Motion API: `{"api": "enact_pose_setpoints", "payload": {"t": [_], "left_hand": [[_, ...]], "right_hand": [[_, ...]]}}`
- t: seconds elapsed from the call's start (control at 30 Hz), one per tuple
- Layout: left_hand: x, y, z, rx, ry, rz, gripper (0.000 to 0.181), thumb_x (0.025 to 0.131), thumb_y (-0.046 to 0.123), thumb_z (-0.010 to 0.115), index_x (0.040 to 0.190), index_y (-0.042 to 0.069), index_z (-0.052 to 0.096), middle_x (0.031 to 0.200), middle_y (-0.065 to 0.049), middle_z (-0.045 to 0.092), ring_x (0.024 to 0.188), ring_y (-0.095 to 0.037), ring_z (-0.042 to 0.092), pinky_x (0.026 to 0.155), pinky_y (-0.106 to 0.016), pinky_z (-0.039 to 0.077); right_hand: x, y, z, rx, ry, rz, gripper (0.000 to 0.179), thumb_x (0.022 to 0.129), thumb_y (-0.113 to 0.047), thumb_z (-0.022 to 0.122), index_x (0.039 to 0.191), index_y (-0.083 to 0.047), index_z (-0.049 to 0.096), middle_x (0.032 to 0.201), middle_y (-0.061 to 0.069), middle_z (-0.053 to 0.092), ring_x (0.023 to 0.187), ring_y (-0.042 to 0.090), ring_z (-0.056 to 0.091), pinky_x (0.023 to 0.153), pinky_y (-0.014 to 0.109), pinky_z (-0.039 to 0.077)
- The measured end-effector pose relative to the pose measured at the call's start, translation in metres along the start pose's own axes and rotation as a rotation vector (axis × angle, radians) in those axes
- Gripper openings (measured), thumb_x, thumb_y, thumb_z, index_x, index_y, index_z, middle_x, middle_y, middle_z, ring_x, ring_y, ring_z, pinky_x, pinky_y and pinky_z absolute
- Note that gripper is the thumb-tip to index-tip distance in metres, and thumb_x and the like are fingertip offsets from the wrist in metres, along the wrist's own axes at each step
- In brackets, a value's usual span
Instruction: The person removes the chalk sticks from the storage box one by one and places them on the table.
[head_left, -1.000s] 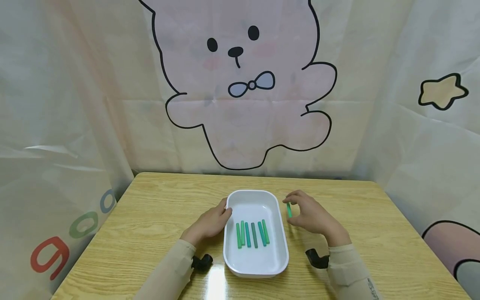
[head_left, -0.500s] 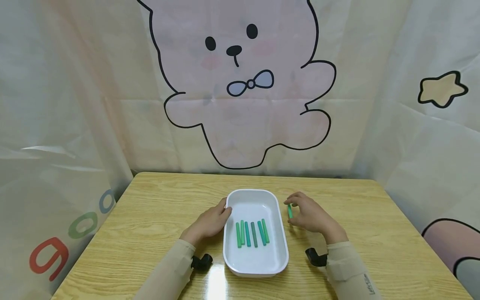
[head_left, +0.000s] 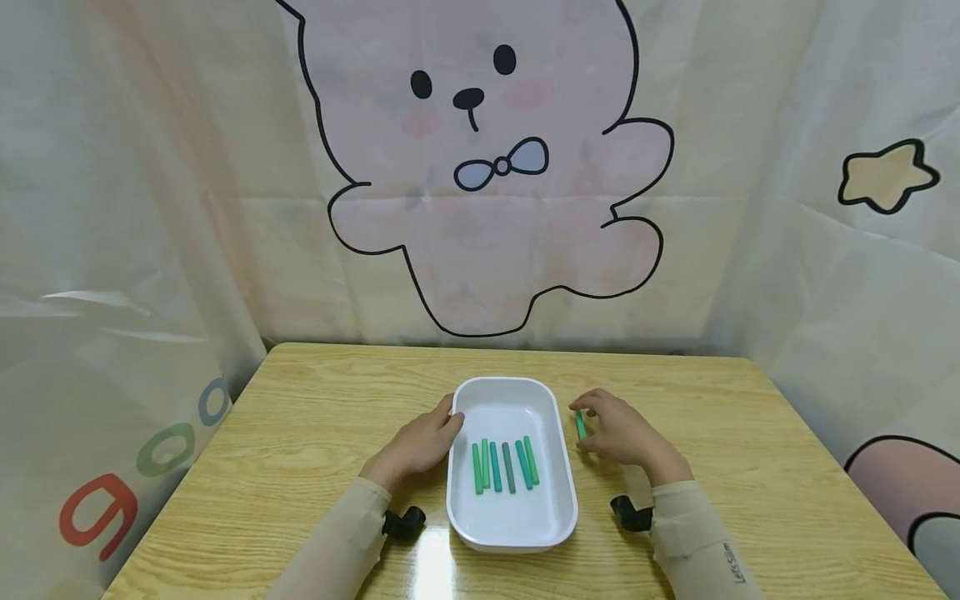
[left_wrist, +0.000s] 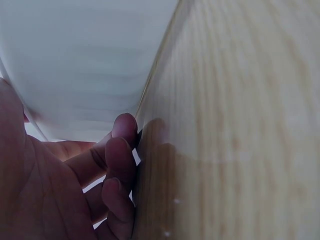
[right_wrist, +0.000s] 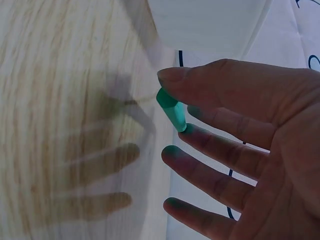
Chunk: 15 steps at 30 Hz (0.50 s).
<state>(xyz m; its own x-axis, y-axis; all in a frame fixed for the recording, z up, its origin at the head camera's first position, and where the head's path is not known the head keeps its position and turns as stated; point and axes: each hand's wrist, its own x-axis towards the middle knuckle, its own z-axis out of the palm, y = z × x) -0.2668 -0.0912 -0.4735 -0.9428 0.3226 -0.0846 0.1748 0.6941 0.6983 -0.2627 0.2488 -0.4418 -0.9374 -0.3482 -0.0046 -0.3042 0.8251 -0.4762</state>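
A white tray stands on the table with several green and teal pastel sticks lying side by side in it. My left hand holds the tray's left rim, thumb over the edge. In the left wrist view the left fingers are bent by the tray's outer wall, close to the tabletop. Just right of the tray, my right hand pinches one green pastel stick by its ends between thumb and fingers. The right wrist view shows this stick nearly end-on and green marks on the fingertips.
The wooden table reaches back to a curtain printed with a cartoon bear. More printed curtain hangs at the sides. Black wrist pieces sit by both sleeves.
My right hand has drifted slightly toward me with the green pastel stick still pinched. The left hand stays at the tray's rim, and the sticks in the tray keep their places.
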Motion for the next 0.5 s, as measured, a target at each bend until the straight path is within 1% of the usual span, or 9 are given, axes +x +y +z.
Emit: {"api": "enact_pose_setpoints", "payload": {"t": [0.23, 0.5], "left_hand": [[0.0004, -0.0002, 0.0001, 0.004, -0.002, -0.005, 0.056, 0.111, 0.047, 0.030, 0.161, 0.022, 0.036, 0.145, -0.009, 0.062, 0.124, -0.028, 0.064, 0.109, -0.056, 0.047], [0.0002, 0.0008, -0.0013, 0.006, -0.009, -0.007, 0.056, 0.111, 0.046, 0.030, 0.161, 0.022, 0.036, 0.145, -0.009, 0.062, 0.123, -0.026, 0.064, 0.108, -0.056, 0.047]], "right_hand": [[0.0012, 0.0034, 0.0028, 0.007, -0.007, 0.026, 0.058, 0.082, -0.014, 0.086, 0.135, -0.002, 0.065, 0.140, 0.015, 0.060, 0.126, 0.039, 0.060, 0.105, 0.059, 0.048], [0.0032, 0.0069, 0.0053, -0.011, -0.011, 0.018, 0.060, 0.081, -0.013, 0.087, 0.134, 0.000, 0.065, 0.138, 0.019, 0.062, 0.125, 0.040, 0.060, 0.105, 0.059, 0.048]]}}
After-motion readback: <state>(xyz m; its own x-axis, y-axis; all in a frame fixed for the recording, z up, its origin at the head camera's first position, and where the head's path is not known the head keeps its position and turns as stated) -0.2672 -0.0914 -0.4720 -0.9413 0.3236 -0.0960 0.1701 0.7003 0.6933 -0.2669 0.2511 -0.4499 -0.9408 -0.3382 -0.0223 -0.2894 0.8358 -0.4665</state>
